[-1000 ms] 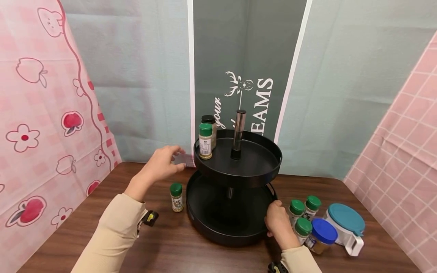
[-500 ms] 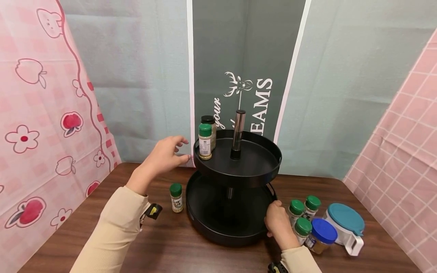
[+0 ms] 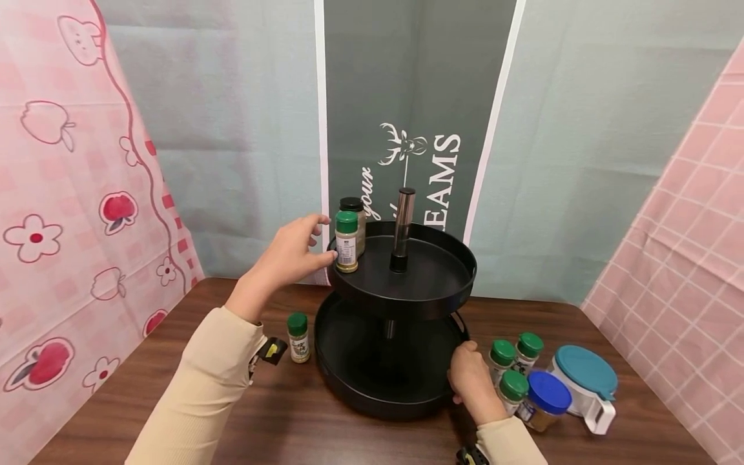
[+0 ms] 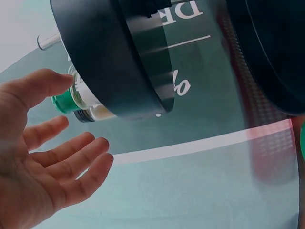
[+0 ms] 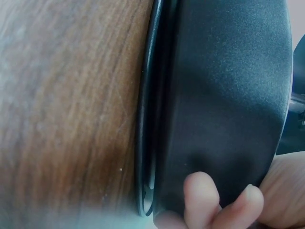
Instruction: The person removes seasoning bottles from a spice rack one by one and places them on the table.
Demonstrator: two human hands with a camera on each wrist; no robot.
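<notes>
A two-tier black rotating tray rack (image 3: 401, 310) stands on the table. Two seasoning bottles stand at the left of its upper tier: a green-capped one (image 3: 347, 248) and a black-capped one (image 3: 352, 205) just behind. My left hand (image 3: 293, 252) is beside them, fingers spread and thumb near the green-capped bottle; whether the thumb touches it I cannot tell. The left wrist view shows that hand (image 4: 52, 157) with nothing in its palm. With fingertips on the outer wall, my right hand (image 3: 471, 378) grips the rim of the lower tier (image 5: 228, 109).
One green-capped bottle (image 3: 299, 339) stands left of the rack. On the right are several more green-capped bottles (image 3: 513, 385), a blue-lidded jar (image 3: 546, 397) and a white container with a teal lid (image 3: 586, 371). Fabric hangs behind and at both sides.
My left hand has moved up and to the right, toward the green-capped bottle on the upper tier. The right hand keeps its hold on the lower tier.
</notes>
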